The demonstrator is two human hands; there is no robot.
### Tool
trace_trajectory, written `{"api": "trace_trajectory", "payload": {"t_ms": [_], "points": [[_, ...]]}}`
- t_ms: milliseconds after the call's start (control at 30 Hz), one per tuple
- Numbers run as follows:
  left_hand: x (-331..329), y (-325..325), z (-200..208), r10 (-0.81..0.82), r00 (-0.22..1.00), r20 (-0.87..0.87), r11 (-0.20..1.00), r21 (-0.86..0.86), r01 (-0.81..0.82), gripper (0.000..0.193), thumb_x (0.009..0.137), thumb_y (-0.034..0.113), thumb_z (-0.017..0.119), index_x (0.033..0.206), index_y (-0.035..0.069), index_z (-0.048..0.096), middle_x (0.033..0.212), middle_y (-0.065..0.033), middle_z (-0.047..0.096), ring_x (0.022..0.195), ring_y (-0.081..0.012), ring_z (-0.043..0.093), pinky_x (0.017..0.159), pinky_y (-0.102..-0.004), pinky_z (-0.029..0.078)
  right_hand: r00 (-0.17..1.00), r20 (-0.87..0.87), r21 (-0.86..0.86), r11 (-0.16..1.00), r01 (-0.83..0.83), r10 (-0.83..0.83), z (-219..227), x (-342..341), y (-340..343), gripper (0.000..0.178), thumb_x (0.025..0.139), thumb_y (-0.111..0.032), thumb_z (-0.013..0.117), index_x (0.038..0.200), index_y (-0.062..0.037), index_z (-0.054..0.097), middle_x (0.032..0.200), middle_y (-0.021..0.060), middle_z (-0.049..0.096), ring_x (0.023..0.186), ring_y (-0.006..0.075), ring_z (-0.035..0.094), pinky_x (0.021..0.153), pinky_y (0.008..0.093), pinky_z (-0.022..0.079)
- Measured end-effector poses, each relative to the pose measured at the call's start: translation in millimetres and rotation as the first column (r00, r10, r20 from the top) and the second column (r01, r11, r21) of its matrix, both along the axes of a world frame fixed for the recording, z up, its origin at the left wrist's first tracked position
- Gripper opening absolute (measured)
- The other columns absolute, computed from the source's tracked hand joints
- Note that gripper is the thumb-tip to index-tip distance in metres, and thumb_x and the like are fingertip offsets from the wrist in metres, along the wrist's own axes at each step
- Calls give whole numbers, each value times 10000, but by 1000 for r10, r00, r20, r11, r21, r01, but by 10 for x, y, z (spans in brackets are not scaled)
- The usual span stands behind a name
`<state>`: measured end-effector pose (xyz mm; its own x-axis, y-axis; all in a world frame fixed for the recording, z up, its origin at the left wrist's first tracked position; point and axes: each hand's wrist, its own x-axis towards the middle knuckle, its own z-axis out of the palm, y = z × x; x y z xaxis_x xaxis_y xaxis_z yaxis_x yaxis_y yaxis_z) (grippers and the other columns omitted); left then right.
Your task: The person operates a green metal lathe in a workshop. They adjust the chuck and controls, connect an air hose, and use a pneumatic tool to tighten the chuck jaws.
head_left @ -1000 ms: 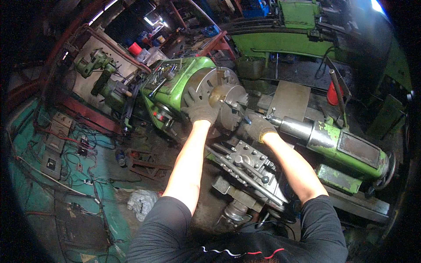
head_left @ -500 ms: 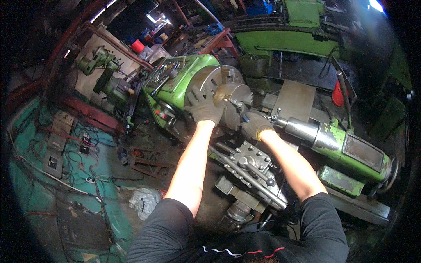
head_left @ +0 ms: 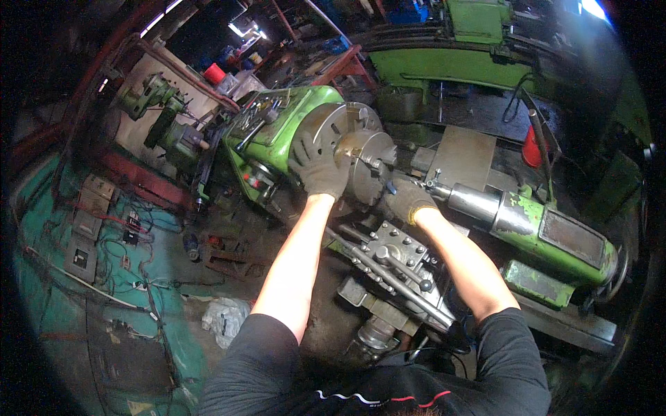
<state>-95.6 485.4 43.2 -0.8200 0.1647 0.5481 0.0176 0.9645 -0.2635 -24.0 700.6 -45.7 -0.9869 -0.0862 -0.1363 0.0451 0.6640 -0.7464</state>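
In a grey work glove, my left hand [head_left: 321, 168] lies with spread fingers against the large round faceplate [head_left: 322, 130] of a green lathe. A smaller steel chuck [head_left: 361, 148] with stepped jaws sits in front of that plate. My right hand [head_left: 406, 200], gloved as well with a yellowish cuff, is closed beside the chuck's face. A small blue piece [head_left: 391, 186] shows at its fingers; what it belongs to is hidden. Just right of this hand is the tip of the tailstock [head_left: 479, 202]. Below it stands the tool post [head_left: 399, 251] with its bolts and lever.
Small tools lie on the green headstock [head_left: 288, 114]. Behind the lathe are a flat metal plate [head_left: 466, 156] and a red container [head_left: 533, 147]. At left, cables cross a green floor [head_left: 159, 256], near a crumpled plastic bag [head_left: 223, 320]. Another green machine [head_left: 458, 69] stands behind.
My left hand has shifted slightly left on the faceplate, its fingers still spread. My right hand has barely moved beside the chuck, and the chuck appears slightly turned.
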Motion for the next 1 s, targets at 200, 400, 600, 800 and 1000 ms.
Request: {"api": "trace_trajectory", "payload": {"t_ms": [200,400,600,800,1000], "points": [[-157,240,-103,-549,777,308,834,132,536,578,1071,327,659,1624,169,594,1713,-157,540,1641,-370,425,1369,-673,232,997,67,-184,982,47,-36,-10,-20,225,559,978,-452,652,1327,-38,788,1362,306,775,1319,467,733,1134,523,561],[-111,244,-387,-693,700,173,710,332,620,559,971,114,658,1529,132,645,1685,-194,534,1581,-416,465,1351,-623,295,987,58,7,988,-152,151,202,189,299,370,1079,-340,632,1330,-145,822,1426,275,754,1294,448,757,1144,508,591],[-116,249,-505,-644,757,112,760,210,615,625,877,116,697,1501,115,651,1680,-229,499,1609,-489,388,1368,-634,262,925,-239,245,940,-237,295,-441,-35,413,372,1077,-276,672,1393,-112,778,1187,204,808,1048,339,800,949,450,634],[-131,146,-709,-607,788,104,781,257,569,747,862,160,707,1598,165,581,1728,-195,432,1666,-478,307,1362,-752,152,939,-142,228,934,-277,313,-107,207,531,472,1081,-356,674,1464,-86,735,1188,240,824,1172,368,812,976,443,636],[-28,176,-836,-573,817,72,802,258,539,722,905,185,742,1595,139,535,1665,-252,479,1615,-523,366,1351,-741,193,979,-13,99,975,-201,203,145,361,661,561,1079,-487,649,1455,-84,750,1309,296,795,1268,412,772,1082,501,591]]}}
